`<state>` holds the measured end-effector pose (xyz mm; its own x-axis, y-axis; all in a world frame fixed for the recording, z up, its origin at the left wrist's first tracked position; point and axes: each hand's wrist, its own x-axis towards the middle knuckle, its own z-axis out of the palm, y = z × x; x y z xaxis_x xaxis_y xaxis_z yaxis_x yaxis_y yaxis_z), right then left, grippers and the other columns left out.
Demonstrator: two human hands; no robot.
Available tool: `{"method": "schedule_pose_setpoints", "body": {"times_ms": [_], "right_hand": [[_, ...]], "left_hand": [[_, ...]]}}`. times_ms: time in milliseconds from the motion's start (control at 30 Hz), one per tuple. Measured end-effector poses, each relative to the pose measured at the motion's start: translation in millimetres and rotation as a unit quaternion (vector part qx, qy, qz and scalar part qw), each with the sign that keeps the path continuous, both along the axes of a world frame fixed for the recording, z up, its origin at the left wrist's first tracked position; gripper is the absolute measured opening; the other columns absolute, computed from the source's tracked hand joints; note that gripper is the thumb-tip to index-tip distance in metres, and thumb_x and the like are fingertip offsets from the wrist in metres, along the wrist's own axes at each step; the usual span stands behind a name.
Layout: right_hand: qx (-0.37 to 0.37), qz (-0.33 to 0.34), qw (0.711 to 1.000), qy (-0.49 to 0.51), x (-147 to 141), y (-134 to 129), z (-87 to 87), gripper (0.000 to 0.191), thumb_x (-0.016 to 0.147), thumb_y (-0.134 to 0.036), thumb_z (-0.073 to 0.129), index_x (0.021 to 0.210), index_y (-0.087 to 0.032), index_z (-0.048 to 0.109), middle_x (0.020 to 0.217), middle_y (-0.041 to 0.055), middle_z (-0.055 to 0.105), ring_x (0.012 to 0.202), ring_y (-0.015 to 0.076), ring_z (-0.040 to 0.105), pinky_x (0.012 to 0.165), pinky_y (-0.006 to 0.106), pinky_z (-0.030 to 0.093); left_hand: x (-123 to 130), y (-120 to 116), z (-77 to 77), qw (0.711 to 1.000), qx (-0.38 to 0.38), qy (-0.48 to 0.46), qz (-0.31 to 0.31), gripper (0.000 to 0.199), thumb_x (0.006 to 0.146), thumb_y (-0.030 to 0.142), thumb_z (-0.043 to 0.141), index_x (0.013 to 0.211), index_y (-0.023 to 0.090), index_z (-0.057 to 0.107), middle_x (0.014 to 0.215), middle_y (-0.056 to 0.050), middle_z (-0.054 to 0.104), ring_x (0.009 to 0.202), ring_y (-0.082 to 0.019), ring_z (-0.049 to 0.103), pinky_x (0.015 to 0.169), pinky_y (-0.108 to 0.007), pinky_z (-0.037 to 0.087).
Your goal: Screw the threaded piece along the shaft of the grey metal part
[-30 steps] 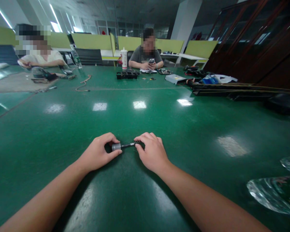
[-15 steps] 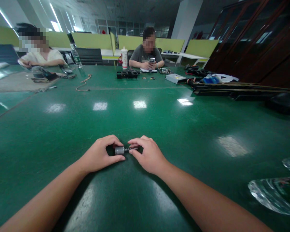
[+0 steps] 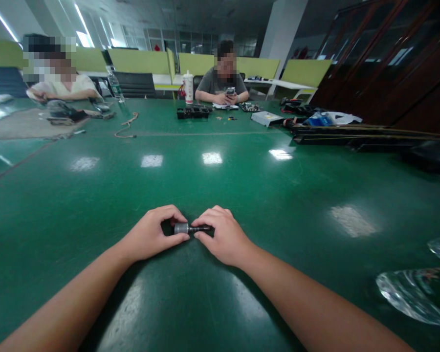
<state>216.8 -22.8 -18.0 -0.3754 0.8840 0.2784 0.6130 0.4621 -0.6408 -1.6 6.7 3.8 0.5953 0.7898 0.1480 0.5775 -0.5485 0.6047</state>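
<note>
Low over the tabletop, a small grey metal cylinder (image 3: 181, 228) like a little motor lies sideways, with a thin dark ridged rod (image 3: 202, 228) in line with its right end. My left hand (image 3: 156, 232) curves round the cylinder, thumb in front and forefinger behind. From the other side my right hand (image 3: 223, 234) closes about the rod, thumb and forefinger close to its left part; the palm hides the far end of it. Whether rod and cylinder are one piece I cannot tell.
The glossy green table (image 3: 205, 190) carries clear plastic bottles (image 3: 418, 296) at right. Farther off are a black tray-like part (image 3: 193, 113), a cord (image 3: 126, 128), a white cup (image 3: 188, 88) and long dark bars (image 3: 326, 134). Two people sit across, one holding a phone (image 3: 230, 91).
My right hand's fingers have shifted slightly on the rod, their tips drawing closer together in a changed pose, and more of the rod shows. My left hand and the cylinder stay nearly still.
</note>
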Motion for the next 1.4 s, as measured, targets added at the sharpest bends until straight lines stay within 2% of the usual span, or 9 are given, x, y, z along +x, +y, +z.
{"method": "schedule_pose_setpoints", "body": {"times_ms": [200, 533, 867, 1400], "right_hand": [[-0.004, 0.002, 1.0, -0.001, -0.1, 0.5, 0.2, 0.021, 0.084, -0.017, 0.069, 0.104, -0.025, 0.07, 0.097, -0.0004, 0.072, 0.094, 0.0179, 0.057, 0.086, 0.034, 0.037], [-0.007, -0.002, 1.0, -0.006, -2.1, 0.5, 0.5, 0.014, 0.083, -0.018, 0.071, 0.095, -0.024, 0.071, 0.092, -0.001, 0.072, 0.091, 0.0172, 0.057, 0.086, 0.034, 0.037], [-0.003, 0.004, 1.0, -0.012, -1.3, -0.1, 1.3, 0.013, 0.087, -0.023, 0.069, 0.099, -0.024, 0.074, 0.095, 0.0001, 0.072, 0.094, 0.018, 0.058, 0.087, 0.035, 0.037], [-0.009, -0.001, 1.0, -0.013, -2.1, -0.9, 3.0, 0.011, 0.085, -0.021, 0.07, 0.095, -0.023, 0.073, 0.093, 0.001, 0.072, 0.092, 0.0178, 0.058, 0.085, 0.035, 0.037]], "left_hand": [[1.7, -0.4, 0.4, 1.0, -0.001, 0.0, 0.001, 0.021, 0.082, 0.037, 0.07, 0.09, 0.018, 0.067, 0.087, -0.003, 0.068, 0.081, -0.018, 0.063, 0.074, -0.029, 0.048], [2.5, -1.6, -0.6, 1.0, 0.008, 0.011, 0.007, 0.021, 0.08, 0.037, 0.072, 0.09, 0.019, 0.067, 0.087, -0.002, 0.068, 0.081, -0.019, 0.063, 0.075, -0.03, 0.047], [3.2, -1.2, -0.9, 1.0, 0.008, 0.016, 0.003, 0.022, 0.082, 0.039, 0.071, 0.09, 0.019, 0.066, 0.088, -0.002, 0.068, 0.083, -0.019, 0.063, 0.076, -0.031, 0.046], [3.7, -1.8, 0.2, 1.0, 0.013, 0.013, 0.0, 0.021, 0.083, 0.038, 0.069, 0.091, 0.018, 0.066, 0.089, -0.004, 0.068, 0.084, -0.02, 0.063, 0.078, -0.031, 0.047]]}}
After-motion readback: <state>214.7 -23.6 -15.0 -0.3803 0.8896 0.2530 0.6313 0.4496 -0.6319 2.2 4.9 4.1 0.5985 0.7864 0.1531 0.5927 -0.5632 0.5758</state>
